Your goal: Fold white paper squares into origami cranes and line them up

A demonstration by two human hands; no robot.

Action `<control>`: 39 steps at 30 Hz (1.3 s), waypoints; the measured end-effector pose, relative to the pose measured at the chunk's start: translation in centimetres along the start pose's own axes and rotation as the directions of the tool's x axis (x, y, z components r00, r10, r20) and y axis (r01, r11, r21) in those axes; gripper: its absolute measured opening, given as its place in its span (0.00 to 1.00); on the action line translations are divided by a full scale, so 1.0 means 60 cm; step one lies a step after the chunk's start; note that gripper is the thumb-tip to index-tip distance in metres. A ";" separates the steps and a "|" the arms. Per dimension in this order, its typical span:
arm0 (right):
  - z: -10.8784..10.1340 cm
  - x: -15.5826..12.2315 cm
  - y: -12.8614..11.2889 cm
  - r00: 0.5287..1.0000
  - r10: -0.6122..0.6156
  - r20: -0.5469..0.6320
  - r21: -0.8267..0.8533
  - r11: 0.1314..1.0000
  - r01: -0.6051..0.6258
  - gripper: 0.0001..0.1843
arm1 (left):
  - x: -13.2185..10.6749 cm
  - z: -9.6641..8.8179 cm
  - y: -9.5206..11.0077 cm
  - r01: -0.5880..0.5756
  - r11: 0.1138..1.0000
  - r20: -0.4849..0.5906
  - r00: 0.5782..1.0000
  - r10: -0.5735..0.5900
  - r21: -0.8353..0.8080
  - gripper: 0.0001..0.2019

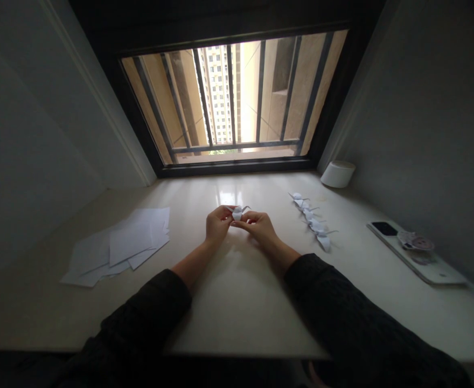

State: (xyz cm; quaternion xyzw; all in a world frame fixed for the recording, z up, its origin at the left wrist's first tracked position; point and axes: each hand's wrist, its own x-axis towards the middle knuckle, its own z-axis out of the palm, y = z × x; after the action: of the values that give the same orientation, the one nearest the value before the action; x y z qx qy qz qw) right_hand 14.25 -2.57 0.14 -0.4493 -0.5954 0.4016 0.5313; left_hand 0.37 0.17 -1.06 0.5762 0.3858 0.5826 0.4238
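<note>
Between my two hands is a small white paper crane [237, 214], held a little above the pale sill top. My left hand [218, 222] pinches it from the left, fingers closed. From the right, the thumb and fingers of my right hand [258, 225] grip its lower part. A thin pointed end of the crane sticks out to the right above my right fingers. To the right, several finished white paper cranes [312, 220] stand in a slanting row. A loose pile of white paper sheets [130, 240] lies to the left.
A phone [417, 253] with a round grip on its back lies at the right. A white cylindrical object [337, 174] stands in the back right corner. Behind the sill top [237, 302] is a dark-framed window [237, 171] with bars outside; walls close in both sides.
</note>
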 end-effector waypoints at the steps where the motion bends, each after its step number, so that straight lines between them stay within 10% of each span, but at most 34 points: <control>1: 0.000 0.001 0.001 1.000 -0.012 0.008 0.003 1.000 0.012 0.15 | 0.000 0.000 0.000 0.003 1.000 -0.005 1.000 -0.003 0.000 0.10; 25: 0.001 0.012 0.028 0.992 -0.092 0.086 0.248 0.966 0.068 0.11 | 0.001 -0.002 0.003 -0.026 0.999 0.001 1.000 0.026 -0.036 0.10; 32: -0.031 0.016 0.013 0.987 -0.093 0.134 -0.049 0.994 0.101 0.14 | 0.003 -0.002 0.006 -0.035 0.993 -0.105 0.994 0.023 -0.111 0.13; 39: -0.065 0.025 -0.003 0.990 -0.106 -0.090 -0.207 0.975 0.086 0.16 | 0.003 -0.002 0.005 0.000 0.991 -0.118 0.993 -0.016 -0.137 0.14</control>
State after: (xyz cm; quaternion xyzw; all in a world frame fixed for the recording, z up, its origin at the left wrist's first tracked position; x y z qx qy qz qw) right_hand 18.04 -1.16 1.15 -0.4914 -0.6267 0.2897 0.5308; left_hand 0.26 0.24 -0.74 0.5084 0.3720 0.6393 0.4409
